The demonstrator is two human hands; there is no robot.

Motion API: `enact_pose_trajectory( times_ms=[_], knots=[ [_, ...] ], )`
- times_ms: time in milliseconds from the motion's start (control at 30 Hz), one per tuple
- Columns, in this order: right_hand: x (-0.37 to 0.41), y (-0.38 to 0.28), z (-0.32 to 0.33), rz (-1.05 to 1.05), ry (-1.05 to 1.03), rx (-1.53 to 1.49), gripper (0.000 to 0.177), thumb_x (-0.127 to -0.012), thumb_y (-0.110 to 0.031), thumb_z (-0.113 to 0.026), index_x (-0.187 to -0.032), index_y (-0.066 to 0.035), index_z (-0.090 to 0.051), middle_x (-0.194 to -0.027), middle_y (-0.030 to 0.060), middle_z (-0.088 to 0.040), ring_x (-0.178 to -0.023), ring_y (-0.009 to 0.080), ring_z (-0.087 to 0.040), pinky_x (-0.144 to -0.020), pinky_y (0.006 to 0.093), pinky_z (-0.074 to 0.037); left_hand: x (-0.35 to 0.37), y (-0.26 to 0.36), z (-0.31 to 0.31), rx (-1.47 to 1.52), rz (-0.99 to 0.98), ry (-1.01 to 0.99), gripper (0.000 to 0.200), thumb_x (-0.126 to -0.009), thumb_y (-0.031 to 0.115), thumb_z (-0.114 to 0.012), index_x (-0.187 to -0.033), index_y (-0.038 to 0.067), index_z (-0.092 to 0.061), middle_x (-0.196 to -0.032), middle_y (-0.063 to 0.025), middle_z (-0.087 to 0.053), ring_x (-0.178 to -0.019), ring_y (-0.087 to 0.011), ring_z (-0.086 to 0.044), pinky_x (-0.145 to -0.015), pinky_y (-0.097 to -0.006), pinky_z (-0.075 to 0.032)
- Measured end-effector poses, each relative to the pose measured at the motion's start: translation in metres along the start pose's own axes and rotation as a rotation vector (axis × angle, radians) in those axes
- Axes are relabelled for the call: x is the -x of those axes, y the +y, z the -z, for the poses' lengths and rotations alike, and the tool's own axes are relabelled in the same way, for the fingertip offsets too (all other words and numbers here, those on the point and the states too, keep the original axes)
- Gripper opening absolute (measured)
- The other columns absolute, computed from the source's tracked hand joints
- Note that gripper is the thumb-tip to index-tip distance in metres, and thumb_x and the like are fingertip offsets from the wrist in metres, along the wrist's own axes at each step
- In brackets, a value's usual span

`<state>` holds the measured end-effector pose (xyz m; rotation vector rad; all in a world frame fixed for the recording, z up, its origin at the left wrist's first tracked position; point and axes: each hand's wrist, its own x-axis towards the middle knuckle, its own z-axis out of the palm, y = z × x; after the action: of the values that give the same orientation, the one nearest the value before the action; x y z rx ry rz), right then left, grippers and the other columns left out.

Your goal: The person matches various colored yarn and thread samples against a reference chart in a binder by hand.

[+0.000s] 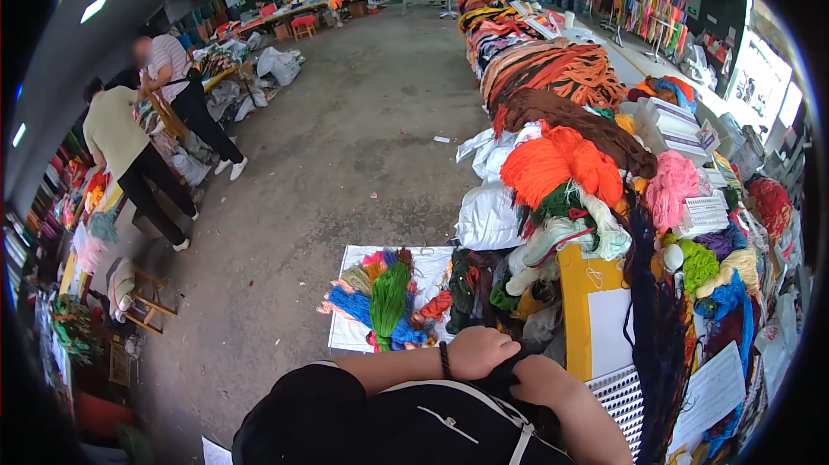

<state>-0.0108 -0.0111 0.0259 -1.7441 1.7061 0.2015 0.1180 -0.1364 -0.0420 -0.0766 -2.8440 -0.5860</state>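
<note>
My left hand [480, 353], with a dark beaded bracelet at the wrist, is closed in front of my chest. My right hand [537, 375] is curled close beside it. Something dark lies between and under them; it blends with my black top, so I cannot make out what the fingers hold. Just beyond is a white sheet [350, 342] on the floor, bearing a green yarn hank [390, 297], a blue yarn hank [352, 303] and several other colours. Dark green yarn [462, 292] lies nearer the table. To the right, a long dark navy hank [643, 318] hangs over the table edge.
A long table runs away on the right, heaped with orange yarn [561, 167], brown yarn [566, 124] and pink yarn [672, 189]. A yellow-edged board [574, 318] stands near my right arm. Two people work at the left tables, near a wooden stool [151, 305]. Concrete floor [294, 206] lies between.
</note>
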Motion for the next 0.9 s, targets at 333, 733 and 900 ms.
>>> enact_pose_trajectory(
  times_ms=[333, 733, 900],
  knots=[
    [-0.026, 0.028, -0.054, 0.328, -0.154, -1.151, 0.024, -0.081, -0.017, -0.065, -0.101, -0.004, -0.063, -0.089, 0.0002, -0.062, -0.086, 0.0085, -0.054, -0.078, 0.0267, -0.044, -0.002, -0.004, 0.017, 0.161, -0.034, 0.069, 0.031, -0.074, 0.019, -0.06, -0.103, 0.01, -0.058, -0.078, -0.0049, -0.061, -0.071, -0.0247, -0.061, -0.059, -0.0359, -0.047],
    [-0.03, 0.01, -0.08, 0.145, 0.135, -1.148, 0.018, -0.078, -0.01, -0.063, -0.094, -0.002, -0.063, -0.084, 0.0052, -0.064, -0.075, 0.0106, -0.057, -0.071, 0.0264, -0.046, 0.004, -0.002, 0.011, 0.244, 0.157, -0.006, 0.032, -0.075, 0.021, -0.059, -0.106, 0.012, -0.056, -0.076, -0.0046, -0.061, -0.072, -0.0279, -0.061, -0.059, -0.0392, -0.047],
    [-0.029, 0.006, -0.083, 0.091, 0.335, -0.647, 0.018, -0.071, -0.013, -0.063, -0.082, 0.001, -0.059, -0.075, 0.0188, -0.059, -0.07, 0.0274, -0.058, -0.069, 0.034, -0.046, 0.019, -0.01, -0.026, 0.274, 0.301, -0.104, 0.032, -0.078, 0.022, -0.056, -0.108, 0.01, -0.053, -0.087, -0.0125, -0.061, -0.083, -0.0329, -0.06, -0.069, -0.0418, -0.047]
  ],
)
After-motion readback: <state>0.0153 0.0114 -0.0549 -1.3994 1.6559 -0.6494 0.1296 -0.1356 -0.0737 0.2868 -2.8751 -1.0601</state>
